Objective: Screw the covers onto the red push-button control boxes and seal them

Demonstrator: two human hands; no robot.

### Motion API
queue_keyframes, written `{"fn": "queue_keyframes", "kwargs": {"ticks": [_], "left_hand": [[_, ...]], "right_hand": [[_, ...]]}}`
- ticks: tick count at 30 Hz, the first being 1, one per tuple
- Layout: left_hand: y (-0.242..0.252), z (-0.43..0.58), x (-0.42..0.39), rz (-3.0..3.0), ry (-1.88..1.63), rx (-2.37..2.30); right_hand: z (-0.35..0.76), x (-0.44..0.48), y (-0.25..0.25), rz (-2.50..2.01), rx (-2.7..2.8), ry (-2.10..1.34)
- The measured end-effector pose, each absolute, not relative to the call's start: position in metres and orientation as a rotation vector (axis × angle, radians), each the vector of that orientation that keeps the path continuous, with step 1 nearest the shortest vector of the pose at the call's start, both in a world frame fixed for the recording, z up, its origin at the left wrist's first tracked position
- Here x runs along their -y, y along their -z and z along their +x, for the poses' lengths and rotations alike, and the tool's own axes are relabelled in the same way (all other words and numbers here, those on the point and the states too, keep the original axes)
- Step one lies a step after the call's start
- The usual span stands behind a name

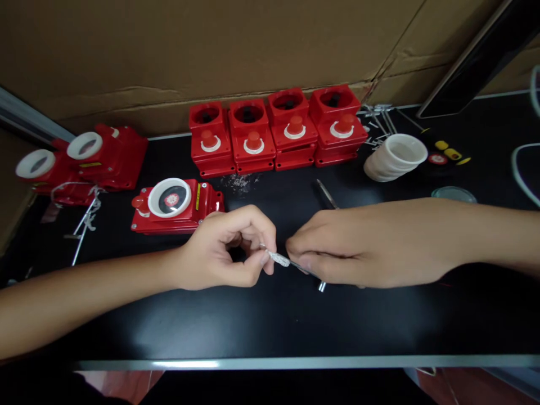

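My left hand (pixel 234 244) pinches a small white wad (pixel 279 259), perhaps a crumpled strip, between thumb and fingertips. The wad sits around the end of a thin metal rod (pixel 300 268). My right hand (pixel 358 247) is closed on that rod, palm down, and hides most of it. Another metal bar (pixel 324 193) shows beyond the right hand, and a bright metal end (pixel 322 286) pokes out below it; whether these belong together is hidden. Just behind my left hand lies a red housing (pixel 202 198) with a white ring around a round window (pixel 171 198).
Several red housings (pixel 253 160) with red knobs line the cardboard wall. More red units (pixel 122 157) stand at left, near a T-shaped rod (pixel 84 228) with white shreds. A white cup (pixel 396 157), loose screws, yellow pieces (pixel 453 153) and a glass disc (pixel 454 194) are at right.
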State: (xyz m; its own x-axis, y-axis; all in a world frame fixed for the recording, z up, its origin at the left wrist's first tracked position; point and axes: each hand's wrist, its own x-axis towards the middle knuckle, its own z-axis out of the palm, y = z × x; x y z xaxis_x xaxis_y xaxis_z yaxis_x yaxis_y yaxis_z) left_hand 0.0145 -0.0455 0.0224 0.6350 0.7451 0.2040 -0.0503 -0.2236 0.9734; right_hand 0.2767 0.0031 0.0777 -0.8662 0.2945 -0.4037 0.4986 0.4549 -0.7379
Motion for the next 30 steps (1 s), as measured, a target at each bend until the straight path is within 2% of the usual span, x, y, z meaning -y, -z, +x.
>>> {"fn": "queue_keyframes", "kwargs": {"ticks": [3,8,11,19,25,30], "left_hand": [[-0.022,0.016,0.045,1.692,-0.84,-0.59],[-0.024,0.018,0.045,1.723,-0.925,-0.598],[-0.024,0.017,0.044,1.773,-0.985,-0.573],[-0.026,0.013,0.046,1.983,-1.044,-0.613],[-0.031,0.014,0.048,2.066,-1.013,-0.653],[-0.031,0.014,0.05,2.127,-1.011,-0.665]], "right_hand": [[0.276,0.0,-0.077,0.775,-2.528,1.386],[0.262,0.011,-0.052,0.982,-2.72,2.028],[0.258,0.017,-0.044,0.849,-2.768,2.202],[0.26,0.019,-0.041,0.686,-2.974,2.089],[0.263,0.022,-0.042,0.727,-3.19,1.784],[0.263,0.024,-0.042,0.742,-3.184,1.768]]}}
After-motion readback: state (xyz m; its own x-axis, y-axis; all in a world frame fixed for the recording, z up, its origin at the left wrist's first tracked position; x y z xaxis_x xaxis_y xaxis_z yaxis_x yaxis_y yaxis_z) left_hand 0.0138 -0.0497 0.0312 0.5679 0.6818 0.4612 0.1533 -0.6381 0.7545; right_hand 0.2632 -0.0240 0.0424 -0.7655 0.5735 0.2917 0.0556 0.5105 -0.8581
